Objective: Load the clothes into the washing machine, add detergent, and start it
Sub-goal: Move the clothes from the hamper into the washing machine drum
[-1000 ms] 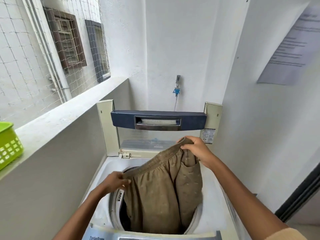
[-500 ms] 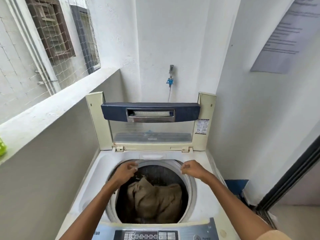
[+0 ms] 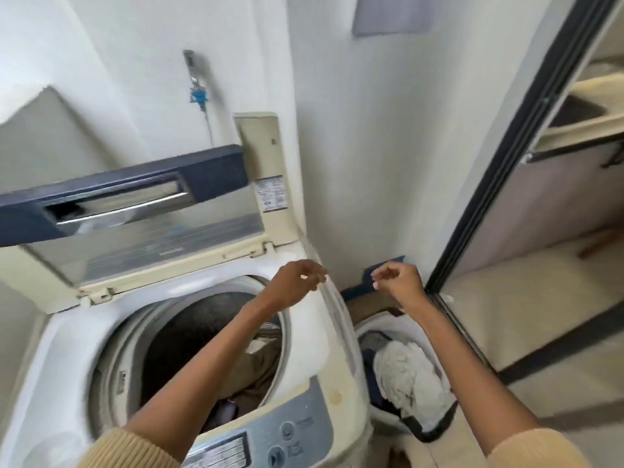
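Two empty hands (image 3: 344, 282) above one washer (image 3: 324, 336), one laundry basket (image 3: 435, 430)

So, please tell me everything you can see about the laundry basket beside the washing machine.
The laundry basket stands on the floor, close against the right side of the washing machine, in the corner by the wall. It looks like soft fabric, pale inside with a dark rim, and its top is open. Inside lie a crumpled white cloth and some darker clothes under it. The right hand hangs above it, not touching. Its lower part is hidden.
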The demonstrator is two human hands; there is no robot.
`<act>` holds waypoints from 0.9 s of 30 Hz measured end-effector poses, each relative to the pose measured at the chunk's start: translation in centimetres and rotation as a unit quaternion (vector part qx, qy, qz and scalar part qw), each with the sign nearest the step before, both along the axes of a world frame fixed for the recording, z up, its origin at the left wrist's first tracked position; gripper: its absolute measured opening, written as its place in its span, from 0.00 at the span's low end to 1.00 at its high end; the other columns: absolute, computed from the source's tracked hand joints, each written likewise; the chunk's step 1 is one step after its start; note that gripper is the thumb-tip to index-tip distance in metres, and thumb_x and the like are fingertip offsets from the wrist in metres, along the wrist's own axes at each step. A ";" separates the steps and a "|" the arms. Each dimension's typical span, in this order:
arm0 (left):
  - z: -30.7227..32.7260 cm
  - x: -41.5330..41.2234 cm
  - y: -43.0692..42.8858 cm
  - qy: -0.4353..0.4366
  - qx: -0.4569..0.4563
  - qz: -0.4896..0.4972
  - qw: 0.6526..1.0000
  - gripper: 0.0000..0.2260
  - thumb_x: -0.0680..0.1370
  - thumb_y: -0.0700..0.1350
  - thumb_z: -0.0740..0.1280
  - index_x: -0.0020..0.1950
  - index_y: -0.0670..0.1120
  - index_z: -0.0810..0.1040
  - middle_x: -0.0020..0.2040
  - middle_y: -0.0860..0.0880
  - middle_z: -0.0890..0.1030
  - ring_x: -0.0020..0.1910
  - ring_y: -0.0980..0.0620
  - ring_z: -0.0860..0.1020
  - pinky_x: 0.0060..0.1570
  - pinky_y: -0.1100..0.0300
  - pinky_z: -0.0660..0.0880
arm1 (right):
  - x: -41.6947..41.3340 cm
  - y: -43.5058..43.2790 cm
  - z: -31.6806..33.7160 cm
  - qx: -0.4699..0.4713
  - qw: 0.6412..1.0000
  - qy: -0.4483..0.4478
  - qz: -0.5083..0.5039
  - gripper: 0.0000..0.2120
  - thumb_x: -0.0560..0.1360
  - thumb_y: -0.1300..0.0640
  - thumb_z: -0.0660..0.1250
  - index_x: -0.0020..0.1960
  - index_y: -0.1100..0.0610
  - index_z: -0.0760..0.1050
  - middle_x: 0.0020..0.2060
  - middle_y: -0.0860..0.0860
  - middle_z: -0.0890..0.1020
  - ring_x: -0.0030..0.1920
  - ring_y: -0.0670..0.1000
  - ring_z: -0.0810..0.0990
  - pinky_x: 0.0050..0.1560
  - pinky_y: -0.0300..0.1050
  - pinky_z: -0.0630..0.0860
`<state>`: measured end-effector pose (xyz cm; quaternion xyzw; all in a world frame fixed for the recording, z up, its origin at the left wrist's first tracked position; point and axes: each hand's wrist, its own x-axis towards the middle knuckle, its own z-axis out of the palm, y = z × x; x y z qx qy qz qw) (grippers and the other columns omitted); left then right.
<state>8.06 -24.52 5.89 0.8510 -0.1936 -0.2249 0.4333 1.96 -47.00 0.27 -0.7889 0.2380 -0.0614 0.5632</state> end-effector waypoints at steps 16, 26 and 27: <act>-27.1 -0.7 -27.2 0.120 0.343 -0.260 0.895 0.13 0.79 0.40 0.57 0.61 0.41 0.76 0.61 0.42 0.77 0.62 0.44 0.74 0.58 0.58 0.68 | -7.3 -20.5 -32.7 0.133 0.915 0.345 -0.163 0.08 0.75 0.64 0.61 0.43 0.67 0.76 0.39 0.59 0.76 0.40 0.55 0.74 0.41 0.47 0.69; -45.0 -1.3 -24.3 0.214 0.411 -0.197 0.864 0.15 0.80 0.42 0.56 0.65 0.45 0.74 0.66 0.46 0.75 0.64 0.48 0.73 0.62 0.59 0.68 | -4.2 -19.1 -49.1 -0.037 0.882 0.457 0.107 0.47 0.72 0.48 0.71 0.75 0.40 0.37 0.74 0.57 0.32 0.75 0.68 0.45 0.68 0.65 0.61; -46.3 -1.6 -23.8 0.217 0.408 -0.196 0.865 0.16 0.80 0.42 0.55 0.66 0.46 0.73 0.67 0.47 0.74 0.65 0.49 0.72 0.63 0.61 0.67 | -4.5 -18.8 -50.4 -0.070 0.876 0.459 0.133 0.48 0.71 0.47 0.71 0.74 0.38 0.36 0.74 0.57 0.30 0.74 0.68 0.46 0.67 0.65 0.64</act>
